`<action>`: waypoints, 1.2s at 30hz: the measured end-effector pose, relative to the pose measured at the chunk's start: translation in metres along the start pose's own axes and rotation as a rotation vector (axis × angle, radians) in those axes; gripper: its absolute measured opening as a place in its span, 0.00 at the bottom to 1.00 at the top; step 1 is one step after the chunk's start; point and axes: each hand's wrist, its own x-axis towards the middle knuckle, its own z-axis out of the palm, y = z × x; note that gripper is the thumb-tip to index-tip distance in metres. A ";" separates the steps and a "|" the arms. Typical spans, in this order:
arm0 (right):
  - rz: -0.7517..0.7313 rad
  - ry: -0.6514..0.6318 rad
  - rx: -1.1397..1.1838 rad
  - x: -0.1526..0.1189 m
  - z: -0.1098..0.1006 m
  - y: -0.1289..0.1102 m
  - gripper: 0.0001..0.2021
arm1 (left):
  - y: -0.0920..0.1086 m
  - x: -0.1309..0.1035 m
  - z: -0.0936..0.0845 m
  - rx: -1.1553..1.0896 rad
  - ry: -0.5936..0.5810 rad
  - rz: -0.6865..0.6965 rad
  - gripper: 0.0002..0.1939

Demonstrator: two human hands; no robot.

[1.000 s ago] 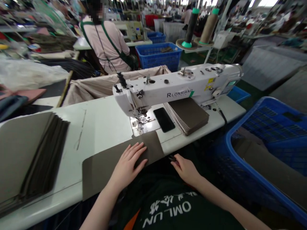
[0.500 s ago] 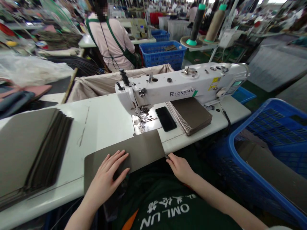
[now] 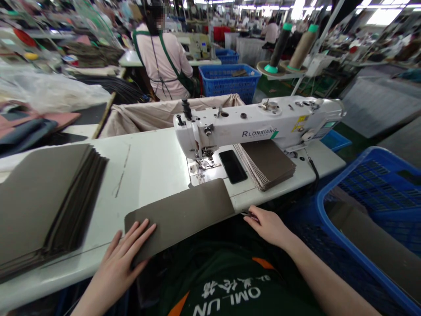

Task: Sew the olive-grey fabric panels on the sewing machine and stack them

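Note:
A flat grey-brown panel (image 3: 187, 215) with rounded corners lies on the white sewing table (image 3: 154, 162), along its front edge. My left hand (image 3: 123, 252) rests on the panel's left end, fingers stretched out flat and thumb by the near edge. Just off the panel's right end, my right hand (image 3: 268, 224) is closed on a small thin tool (image 3: 245, 214) with a metal tip; most of it is hidden in the fingers. Beyond the panel stands a white sewing machine (image 3: 230, 127), its needle area over a shiny metal plate.
A black phone (image 3: 233, 166) lies right of the needle, beside a stack of brown panels (image 3: 268, 162). Larger panels are piled (image 3: 42, 197) at the left. A blue crate (image 3: 320, 206) stands at the right. Beyond the table, a person (image 3: 164, 61) sits facing away near another blue basket (image 3: 230, 81).
My left hand has slid left along the panel to its end. My right hand has drawn away from the panel's right corner, with the tool's tip now apart from it. The view has shifted slightly.

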 end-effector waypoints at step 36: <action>-0.265 0.198 0.527 0.044 -0.044 -0.076 0.13 | 0.018 -0.003 -0.111 -0.743 0.295 -0.655 0.18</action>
